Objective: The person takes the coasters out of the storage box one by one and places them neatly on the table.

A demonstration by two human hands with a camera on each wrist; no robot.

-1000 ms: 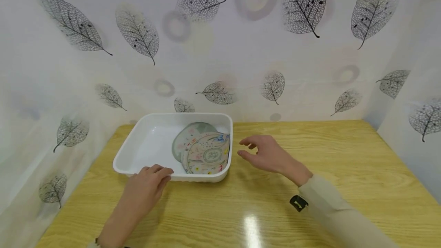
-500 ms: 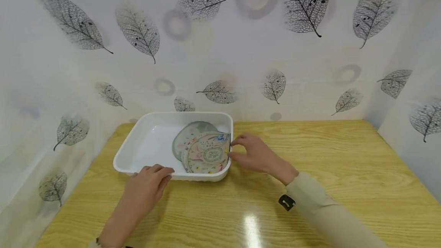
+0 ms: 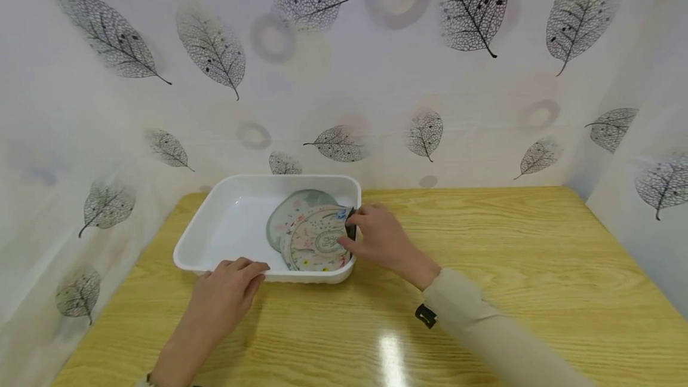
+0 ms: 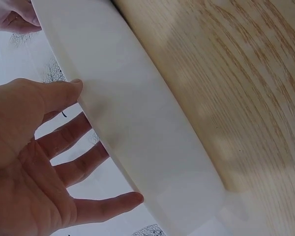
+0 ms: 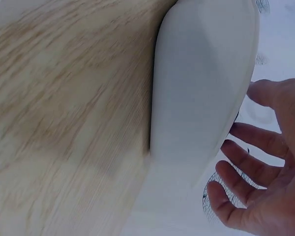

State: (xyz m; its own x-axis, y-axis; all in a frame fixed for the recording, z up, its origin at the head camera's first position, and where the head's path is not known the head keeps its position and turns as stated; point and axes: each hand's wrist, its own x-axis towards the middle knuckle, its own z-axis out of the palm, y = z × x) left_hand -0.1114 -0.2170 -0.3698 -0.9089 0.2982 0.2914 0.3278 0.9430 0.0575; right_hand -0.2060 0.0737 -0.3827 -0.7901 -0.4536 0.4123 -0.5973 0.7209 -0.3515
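A white tray (image 3: pixel 215 237) stands at the table's left-middle. Flat, rounded cloth pieces lie overlapping in its right end: a grey-green one (image 3: pixel 279 223) beneath a pale floral one (image 3: pixel 312 243) with a dark right edge. My left hand (image 3: pixel 228 288) grips the tray's front rim. In the left wrist view, the left hand (image 4: pixel 34 162) has its thumb on the rim and its fingers around the edge. Reaching over the right rim, my right hand (image 3: pixel 384 240) pinches the floral piece's dark edge between thumb and forefinger. In the right wrist view, the right hand's (image 5: pixel 270 172) contact is partly hidden behind the rim.
The wooden table (image 3: pixel 510 255) extends right and in front of the tray. A leaf-print curtain (image 3: pixel 376 76) hangs behind it and at both sides, close to the tray's back rim. A small black device (image 3: pixel 426 316) sits at the right sleeve's cuff.
My right hand has moved left, from beside the tray to over its right rim, and has taken hold of the floral piece's dark edge. My left hand stays on the front rim.
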